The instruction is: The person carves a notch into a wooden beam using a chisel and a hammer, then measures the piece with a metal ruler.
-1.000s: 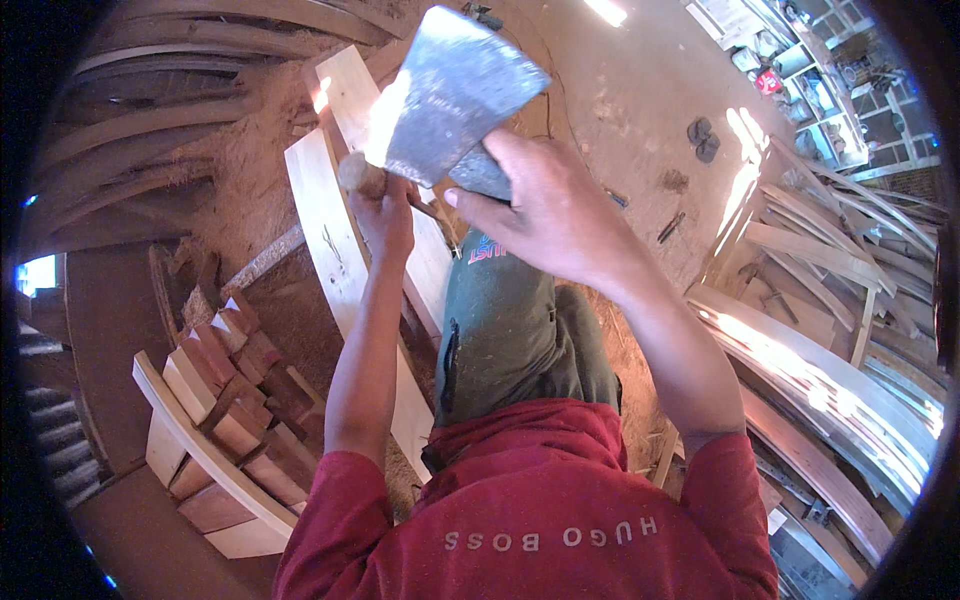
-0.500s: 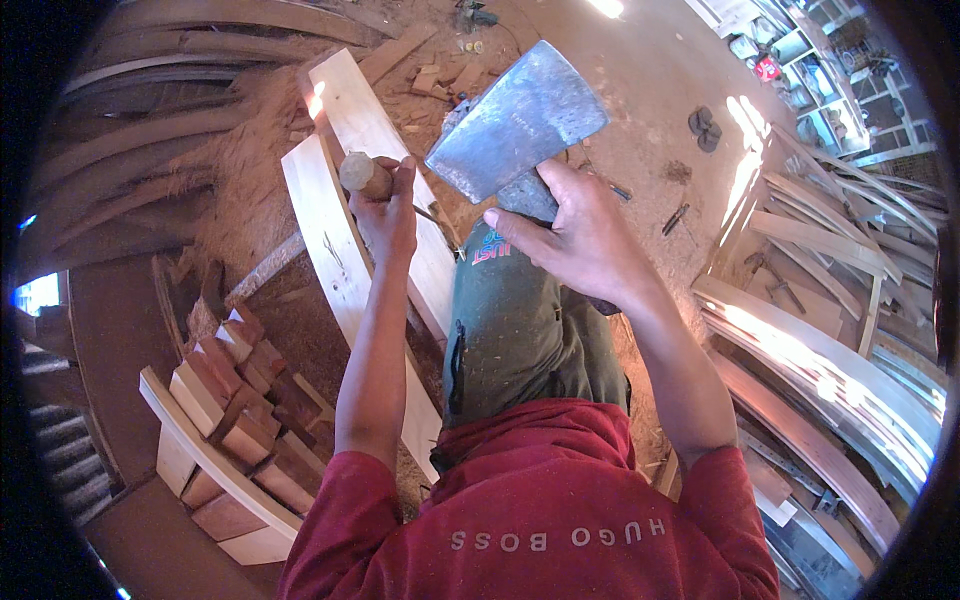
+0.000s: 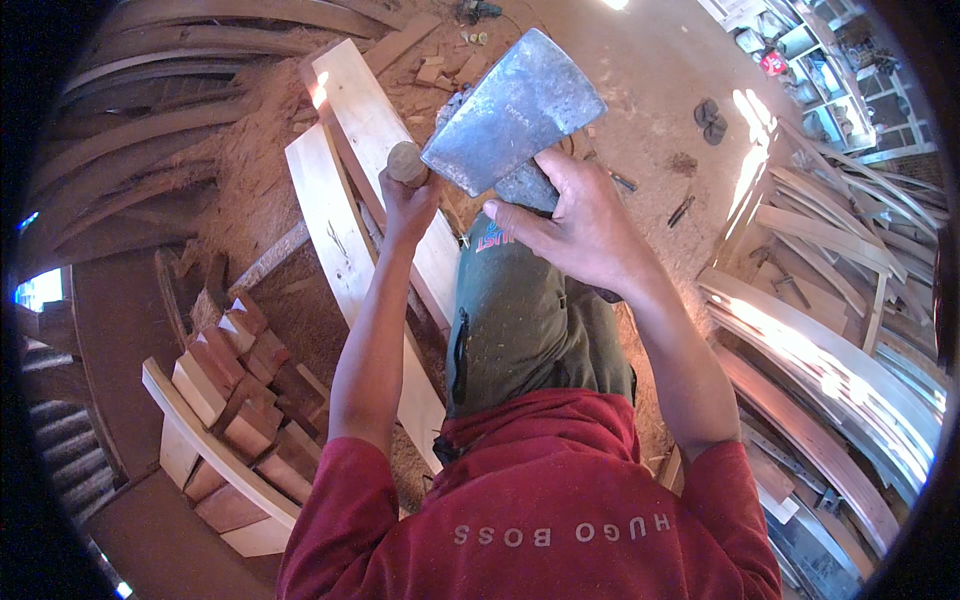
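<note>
My left hand (image 3: 408,208) is closed around a round wooden handle (image 3: 406,164), probably a chisel's; its blade is hidden, and the handle's blunt end points up. Just right of it, my right hand (image 3: 590,225) grips a hatchet (image 3: 515,112) close under its broad, worn grey steel head. The hatchet's flat side faces up, and its near corner is close to the wooden handle's end. Beneath my left hand and forearm lie two long pale planks, a left one (image 3: 330,215) with a dark crack and a right one (image 3: 375,105). My trousered leg (image 3: 510,310) is beside the right plank.
Stacked wood blocks (image 3: 245,400) stand at the lower left, with a curved strip along them. Curved dark timbers (image 3: 150,125) fill the far left. Long boards (image 3: 820,350) lie at the right. Offcuts (image 3: 440,72) and sandals (image 3: 710,120) lie on the dusty floor.
My left hand has moved right with the wooden handle, over the right plank and closer to the hatchet head. My right hand and the hatchet have shifted only slightly.
</note>
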`<state>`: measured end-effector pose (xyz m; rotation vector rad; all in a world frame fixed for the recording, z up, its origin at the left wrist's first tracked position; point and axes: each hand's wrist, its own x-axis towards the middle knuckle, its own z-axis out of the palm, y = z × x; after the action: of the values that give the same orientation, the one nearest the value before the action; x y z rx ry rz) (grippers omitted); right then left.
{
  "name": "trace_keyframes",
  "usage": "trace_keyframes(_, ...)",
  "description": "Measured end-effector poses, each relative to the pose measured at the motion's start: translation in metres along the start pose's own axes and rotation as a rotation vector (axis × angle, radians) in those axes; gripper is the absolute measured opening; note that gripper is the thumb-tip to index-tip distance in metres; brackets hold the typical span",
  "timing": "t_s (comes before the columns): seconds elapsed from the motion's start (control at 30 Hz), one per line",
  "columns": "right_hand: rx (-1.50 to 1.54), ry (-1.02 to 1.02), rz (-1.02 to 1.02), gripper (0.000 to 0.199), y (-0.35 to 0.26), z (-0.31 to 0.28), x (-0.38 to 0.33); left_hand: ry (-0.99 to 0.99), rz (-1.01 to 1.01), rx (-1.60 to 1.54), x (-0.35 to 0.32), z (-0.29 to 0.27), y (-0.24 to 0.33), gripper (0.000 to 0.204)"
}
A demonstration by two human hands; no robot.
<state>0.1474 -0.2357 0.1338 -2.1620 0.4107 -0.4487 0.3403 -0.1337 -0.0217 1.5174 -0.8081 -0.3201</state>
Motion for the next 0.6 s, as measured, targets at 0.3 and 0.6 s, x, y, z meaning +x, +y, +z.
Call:
trace_keyframes(0.3,-0.054,0.130,-0.165,0.034,-0.019,0.005,0.012,-0.038,0.133,-0.101,-0.002,-0.002,-0.008,0.015)
trace_keyframes(0.6,-0.509,-0.182,-0.091,0.024,0.001,0.018,0.022,-0.045,0.024,0.034,-0.014,-0.010,-0.016,0.007)
